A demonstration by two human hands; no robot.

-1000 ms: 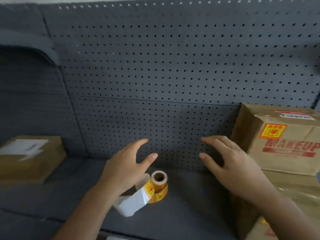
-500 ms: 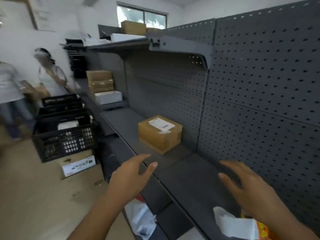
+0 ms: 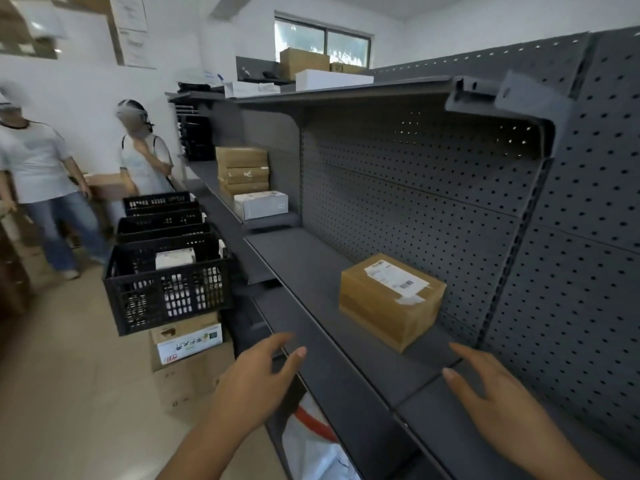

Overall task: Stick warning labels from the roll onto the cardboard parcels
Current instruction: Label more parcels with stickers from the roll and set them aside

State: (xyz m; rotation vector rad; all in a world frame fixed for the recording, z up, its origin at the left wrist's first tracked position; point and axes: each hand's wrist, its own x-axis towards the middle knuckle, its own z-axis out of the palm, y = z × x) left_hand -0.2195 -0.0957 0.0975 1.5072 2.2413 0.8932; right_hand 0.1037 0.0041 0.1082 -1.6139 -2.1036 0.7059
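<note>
Far left, bkgd: two people standing on a beige floor, faces blurred. Next right: stacked black plastic crates, front one w/ a white pkg inside, set on cardboard cartons on the floor. Centre-left, far along the grey metal shelf: stack of brown boxes w/ a white box in front.

Low centre: left hand open, fingers spread and relaxed, empty, hovering at the shelf's front edge. Below the shelf, betw. the forearms: white plastic bag w/ a red stripe.

Centre-right: cardboard parcel w/ a white shipping label on top, sitting on the shelf close to the pegboard back panel. Beyond both hands, apart from each, nearer the right one.

Lower right: right hand open, fingers extended, palm down above the shelf, empty.

Dark grey pegboard across the right side. Upper shelf overhead w/ boxes on top. White walls, window top centre.
</note>
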